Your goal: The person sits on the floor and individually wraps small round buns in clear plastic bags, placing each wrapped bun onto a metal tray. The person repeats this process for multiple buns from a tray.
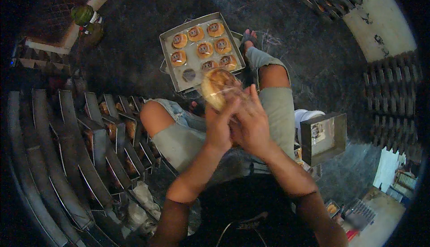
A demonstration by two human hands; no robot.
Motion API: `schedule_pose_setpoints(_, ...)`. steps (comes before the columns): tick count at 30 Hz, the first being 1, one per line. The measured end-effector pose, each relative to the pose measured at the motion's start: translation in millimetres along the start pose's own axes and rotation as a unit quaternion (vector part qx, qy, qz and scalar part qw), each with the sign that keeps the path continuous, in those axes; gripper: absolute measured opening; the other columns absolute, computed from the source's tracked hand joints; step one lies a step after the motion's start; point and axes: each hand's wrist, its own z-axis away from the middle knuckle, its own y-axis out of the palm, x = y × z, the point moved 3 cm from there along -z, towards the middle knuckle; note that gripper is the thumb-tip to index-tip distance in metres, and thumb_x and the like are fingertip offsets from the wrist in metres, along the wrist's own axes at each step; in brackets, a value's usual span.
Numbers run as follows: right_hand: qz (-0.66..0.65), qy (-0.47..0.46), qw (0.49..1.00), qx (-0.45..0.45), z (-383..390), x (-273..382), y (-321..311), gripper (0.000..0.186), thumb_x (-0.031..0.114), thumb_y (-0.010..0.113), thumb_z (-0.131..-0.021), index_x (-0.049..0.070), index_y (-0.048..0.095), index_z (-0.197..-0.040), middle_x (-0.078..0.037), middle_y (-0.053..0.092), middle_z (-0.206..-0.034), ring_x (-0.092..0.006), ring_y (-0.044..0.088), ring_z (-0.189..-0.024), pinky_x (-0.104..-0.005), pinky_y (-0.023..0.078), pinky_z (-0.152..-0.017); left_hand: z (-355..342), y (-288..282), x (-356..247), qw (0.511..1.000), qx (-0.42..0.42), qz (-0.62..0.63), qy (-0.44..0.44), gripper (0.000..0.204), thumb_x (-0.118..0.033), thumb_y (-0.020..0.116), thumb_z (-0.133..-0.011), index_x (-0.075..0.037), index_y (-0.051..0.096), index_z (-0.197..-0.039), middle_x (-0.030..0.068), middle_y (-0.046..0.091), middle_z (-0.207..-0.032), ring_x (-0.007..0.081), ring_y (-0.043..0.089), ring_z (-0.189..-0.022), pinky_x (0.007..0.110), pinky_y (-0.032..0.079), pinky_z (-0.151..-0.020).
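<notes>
A round golden-brown bun in a clear plastic bag is held up between my hands, over the near edge of a square metal tray. My left hand and my right hand come together at the near end of the bag, fingers closed on the plastic. Motion blurs the fingertips. On the tray lie several bagged buns, each with a dark printed label on top. A dark round patch shows at the tray's near left, beside the held bun.
Stacked metal trays fill the left side, some with buns inside. By my right knee stands a metal box with printed labels, next to a white round object. More stacked trays line the far right. My legs flank the work.
</notes>
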Motion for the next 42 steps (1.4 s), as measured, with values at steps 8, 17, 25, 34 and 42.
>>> schedule_pose_setpoints(8, 0.023, 0.121, 0.985, 0.122, 37.4, -2.1, 1.5, 0.029, 0.011, 0.084, -0.077, 0.010, 0.074, -0.104, -0.017, 0.064, -0.137, -0.0341, 0.064, -0.118, -0.0480, 0.048, -0.104, -18.3, -28.9, 25.4, 0.930, -0.030, 0.343, -0.131, 0.073, -0.054, 0.051, -0.098, 0.001, 0.046, -0.146, 0.0254, 0.058, -0.138, 0.0476, 0.052, -0.135, 0.054, 0.047, -0.113)
schedule_pose_setpoints(17, -0.066, 0.096, 0.991, -0.066, 53.0, -40.2, -92.4, 0.009, 0.000, 0.068, -0.092, -0.004, 0.065, -0.099, -0.023, 0.069, -0.124, -0.0297, 0.070, -0.102, -0.0372, 0.057, -0.085, 21.0, 18.7, 50.5, 0.888, 0.050, 0.334, -0.311, 0.074, -0.059, 0.051, -0.101, -0.003, 0.045, -0.149, 0.0217, 0.055, -0.147, 0.0382, 0.056, -0.134, 0.051, 0.048, -0.112)
schedule_pose_setpoints(25, -0.234, 0.239, 0.893, -0.300, 82.9, -81.0, -76.1, 0.016, 0.002, 0.055, -0.105, -0.005, 0.059, -0.119, -0.024, 0.071, -0.117, -0.0186, 0.072, -0.078, -0.0281, 0.056, -0.062, -9.7, -3.0, 58.2, 0.840, 0.072, -0.476, 0.251, 0.035, -0.018, 0.071, -0.098, -0.004, 0.064, -0.129, 0.0145, 0.068, -0.124, 0.0312, 0.069, -0.106, 0.043, 0.052, -0.099)
schedule_pose_setpoints(34, -0.103, 0.409, 0.877, -0.229, 62.7, -72.1, -118.2, 0.012, 0.011, 0.073, -0.096, -0.001, 0.073, -0.096, -0.005, 0.072, -0.089, -0.0085, 0.061, -0.071, -0.0248, 0.048, -0.060, -29.5, 25.9, 64.7, 0.974, -0.030, -0.202, 0.096, 0.013, -0.013, 0.074, -0.097, -0.003, 0.069, -0.104, 0.0054, 0.071, -0.099, 0.0152, 0.065, -0.092, 0.030, 0.051, -0.086)
schedule_pose_setpoints(42, -0.028, 0.382, 0.901, -0.205, 146.2, -49.6, -116.7, 0.018, 0.013, 0.078, -0.092, 0.002, 0.067, -0.084, 0.001, 0.065, -0.075, -0.0052, 0.053, -0.067, -0.0235, 0.044, -0.061, 14.3, -8.5, 64.6, 0.919, 0.021, -0.380, 0.100, 0.019, -0.020, 0.076, -0.097, -0.003, 0.068, -0.094, 0.0013, 0.067, -0.088, 0.0087, 0.061, -0.077, 0.026, 0.050, -0.071)
